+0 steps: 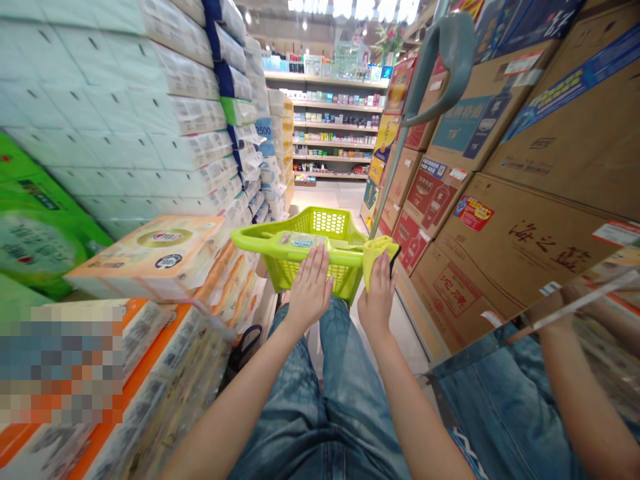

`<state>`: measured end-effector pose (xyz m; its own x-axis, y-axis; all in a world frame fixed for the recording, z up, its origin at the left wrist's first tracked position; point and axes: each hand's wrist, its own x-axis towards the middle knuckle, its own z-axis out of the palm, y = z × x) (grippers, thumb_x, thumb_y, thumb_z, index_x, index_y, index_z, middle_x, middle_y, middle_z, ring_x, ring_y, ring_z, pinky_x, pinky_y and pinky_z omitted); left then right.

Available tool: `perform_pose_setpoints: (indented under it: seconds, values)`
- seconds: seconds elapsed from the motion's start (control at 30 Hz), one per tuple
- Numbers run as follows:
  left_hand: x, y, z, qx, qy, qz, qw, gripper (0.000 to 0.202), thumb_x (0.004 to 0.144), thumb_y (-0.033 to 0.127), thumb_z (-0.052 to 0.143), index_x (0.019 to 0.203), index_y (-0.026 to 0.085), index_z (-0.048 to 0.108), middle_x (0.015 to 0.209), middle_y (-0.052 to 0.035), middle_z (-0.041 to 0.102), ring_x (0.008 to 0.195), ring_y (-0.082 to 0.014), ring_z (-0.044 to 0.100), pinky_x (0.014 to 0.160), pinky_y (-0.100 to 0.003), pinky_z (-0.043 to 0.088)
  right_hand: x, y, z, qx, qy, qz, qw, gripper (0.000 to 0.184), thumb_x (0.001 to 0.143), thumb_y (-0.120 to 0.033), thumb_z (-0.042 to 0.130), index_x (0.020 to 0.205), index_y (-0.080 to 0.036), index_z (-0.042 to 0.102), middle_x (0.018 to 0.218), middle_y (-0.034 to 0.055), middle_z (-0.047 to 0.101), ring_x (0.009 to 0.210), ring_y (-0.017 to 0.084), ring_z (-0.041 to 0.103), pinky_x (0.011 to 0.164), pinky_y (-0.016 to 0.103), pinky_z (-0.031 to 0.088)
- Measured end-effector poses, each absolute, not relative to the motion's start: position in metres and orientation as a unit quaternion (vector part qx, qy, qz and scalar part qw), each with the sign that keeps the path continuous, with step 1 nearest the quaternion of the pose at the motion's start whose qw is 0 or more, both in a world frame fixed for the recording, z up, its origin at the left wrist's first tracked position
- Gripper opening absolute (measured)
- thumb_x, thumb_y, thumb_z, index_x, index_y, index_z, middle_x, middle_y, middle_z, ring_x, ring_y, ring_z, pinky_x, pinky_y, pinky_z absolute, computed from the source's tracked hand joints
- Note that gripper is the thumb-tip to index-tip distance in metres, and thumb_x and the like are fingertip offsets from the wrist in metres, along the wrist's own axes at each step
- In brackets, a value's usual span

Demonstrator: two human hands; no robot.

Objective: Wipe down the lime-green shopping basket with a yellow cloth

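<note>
A lime-green shopping basket [300,255] with perforated walls stands in front of my legs. My left hand [311,288] lies on its near rim, fingers stretched out and together, beside a label [296,241] on the rim. A folded yellow cloth [373,257] with a dark edge sits at the basket's right corner. My right hand [377,300] presses its fingers over this cloth. From near that corner a thin metal pole rises to a grey loop handle [457,67], which neither hand touches. The basket's bottom is hidden behind the rim.
Stacked tissue packs [115,127] wall the left side, with an orange-white pack [155,250] lower down. Cardboard cartons [540,247] line the right. A mirror-like panel [505,393] reflects an arm and jeans. Stocked shelves [333,123] stand beyond the aisle floor [325,197].
</note>
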<state>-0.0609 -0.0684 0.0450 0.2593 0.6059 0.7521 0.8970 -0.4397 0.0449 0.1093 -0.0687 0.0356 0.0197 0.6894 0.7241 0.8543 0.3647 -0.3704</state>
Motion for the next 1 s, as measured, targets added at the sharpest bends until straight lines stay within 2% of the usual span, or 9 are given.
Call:
perform_pose_setpoints:
  seconds: [0.17,0.3,0.43,0.53,0.63,0.73,0.83,1.0]
  values:
    - [-0.061,-0.068,0.044,-0.767,-0.490,-0.367,0.195,0.069,0.101,0.028,0.034,0.157,0.010,0.000,0.164,-0.0158,0.017,0.153,-0.0260,0.010,0.122,-0.049,0.024,0.081,-0.072,0.041,-0.575,-0.663,-0.062,0.475,0.084,0.082,-0.003,0.032,0.158,-0.013,-0.002,0.165,0.0168,0.015,0.154,0.023,0.005,0.120,0.059,0.018]
    - [-0.064,-0.069,0.045,-0.770,-0.488,-0.366,0.189,0.068,0.099,0.024,0.032,0.157,0.009,0.000,0.163,-0.0169,0.017,0.153,-0.0258,0.011,0.122,-0.048,0.024,0.052,-0.082,0.039,-0.538,-0.736,-0.105,0.397,0.073,0.091,-0.009,0.033,0.159,-0.014,0.006,0.162,0.0159,0.025,0.153,0.022,0.010,0.121,0.054,0.018]
    - [-0.065,-0.069,0.046,-0.770,-0.487,-0.360,0.199,0.067,0.100,0.025,0.032,0.157,0.011,0.001,0.164,-0.0155,0.018,0.152,-0.0252,0.013,0.122,-0.047,0.024,0.063,-0.084,0.034,-0.516,-0.763,-0.133,0.366,0.072,0.090,-0.005,0.032,0.159,-0.015,0.009,0.161,0.0152,0.028,0.153,0.020,0.016,0.122,0.052,0.016]
    - [-0.064,-0.069,0.047,-0.768,-0.490,-0.358,0.204,0.067,0.101,0.028,0.034,0.158,0.011,0.003,0.163,-0.0146,0.019,0.152,-0.0244,0.013,0.122,-0.046,0.024,0.093,-0.076,0.030,-0.531,-0.736,-0.126,0.402,0.081,0.084,0.000,0.032,0.159,-0.016,0.004,0.163,0.0154,0.023,0.153,0.022,0.013,0.122,0.055,0.015]
    - [-0.062,-0.069,0.046,-0.767,-0.493,-0.357,0.203,0.067,0.101,0.028,0.035,0.157,0.010,0.004,0.163,-0.0154,0.020,0.153,-0.0248,0.011,0.122,-0.047,0.023,0.116,-0.065,0.029,-0.537,-0.695,-0.078,0.471,0.089,0.078,0.002,0.033,0.158,-0.016,-0.002,0.165,0.0148,0.015,0.153,0.022,0.010,0.121,0.055,0.021]
    - [-0.060,-0.068,0.045,-0.765,-0.495,-0.359,0.203,0.068,0.100,0.029,0.036,0.157,0.010,0.003,0.163,-0.0164,0.020,0.153,-0.0261,0.010,0.122,-0.048,0.024,0.113,-0.062,0.032,-0.532,-0.680,-0.058,0.501,0.090,0.077,0.002,0.031,0.158,-0.016,-0.002,0.165,0.0139,0.013,0.154,0.022,0.009,0.121,0.054,0.023]
    - [-0.060,-0.068,0.043,-0.761,-0.495,-0.366,0.207,0.068,0.100,0.027,0.035,0.158,0.011,0.003,0.163,-0.0163,0.020,0.153,-0.0267,0.011,0.121,-0.049,0.025,0.083,-0.070,0.036,-0.540,-0.701,-0.087,0.457,0.081,0.084,-0.002,0.032,0.159,-0.015,0.003,0.164,0.0148,0.019,0.154,0.022,0.007,0.121,0.057,0.017]
    - [-0.065,-0.067,0.044,-0.767,-0.482,-0.371,0.206,0.068,0.098,0.022,0.032,0.157,0.010,0.000,0.163,-0.0162,0.020,0.152,-0.0259,0.014,0.121,-0.048,0.026,0.047,-0.084,0.034,-0.528,-0.746,-0.125,0.386,0.069,0.094,-0.009,0.033,0.159,-0.015,0.009,0.161,0.0158,0.028,0.153,0.022,0.016,0.122,0.055,0.016]
